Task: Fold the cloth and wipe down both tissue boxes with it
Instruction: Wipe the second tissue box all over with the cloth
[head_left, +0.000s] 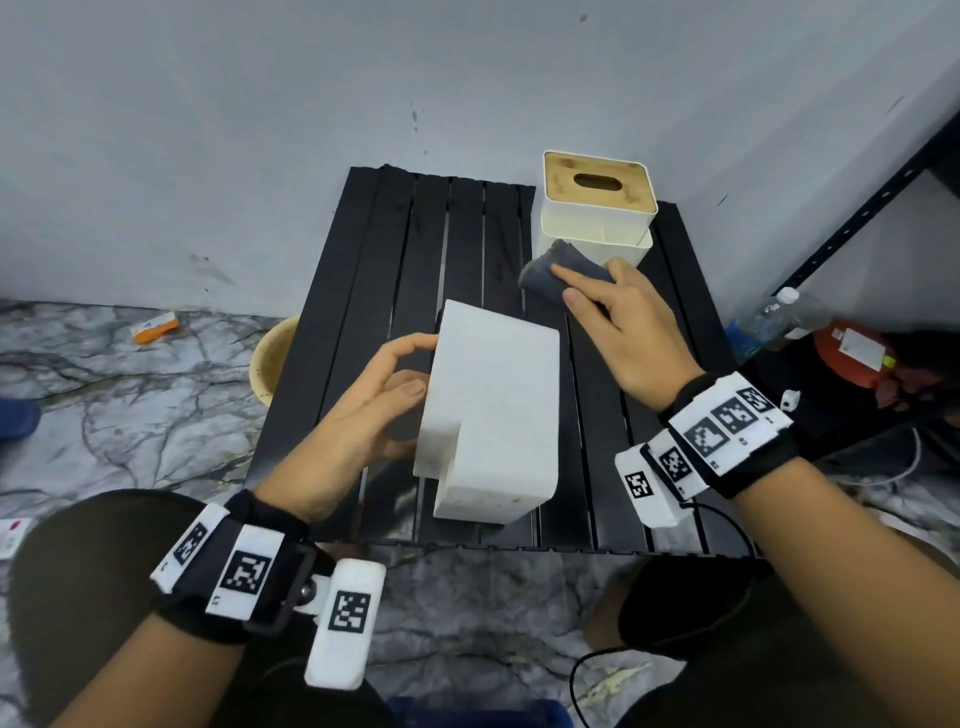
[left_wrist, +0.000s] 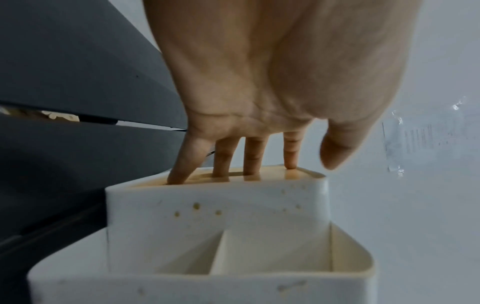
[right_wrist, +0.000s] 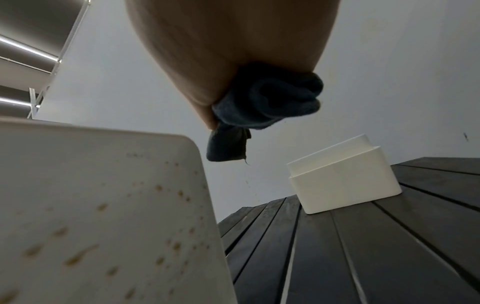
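A stained white tissue box (head_left: 493, 405) (left_wrist: 215, 211) (right_wrist: 103, 205) lies tipped on its side at the front of the black slatted table (head_left: 415, 249). My left hand (head_left: 415, 364) (left_wrist: 285, 164) steadies it from the left, with straight fingers (left_wrist: 179, 174) pressing on its tan lid face and the thumb held off. A second white tissue box (head_left: 597, 208) (right_wrist: 342, 181) with a wooden slotted lid stands upright at the back right. Just in front of it, my right hand (head_left: 566, 285) (right_wrist: 221, 107) pinches a folded dark grey cloth (head_left: 550, 270) (right_wrist: 270, 102) above the table.
A tan basin (head_left: 270, 358) sits on the marble floor left of the table, with an orange packet (head_left: 156, 327) beyond it. To the right are a plastic bottle (head_left: 784, 312), a red container (head_left: 852, 358) and a black shelf frame (head_left: 872, 192). A grey wall stands close behind.
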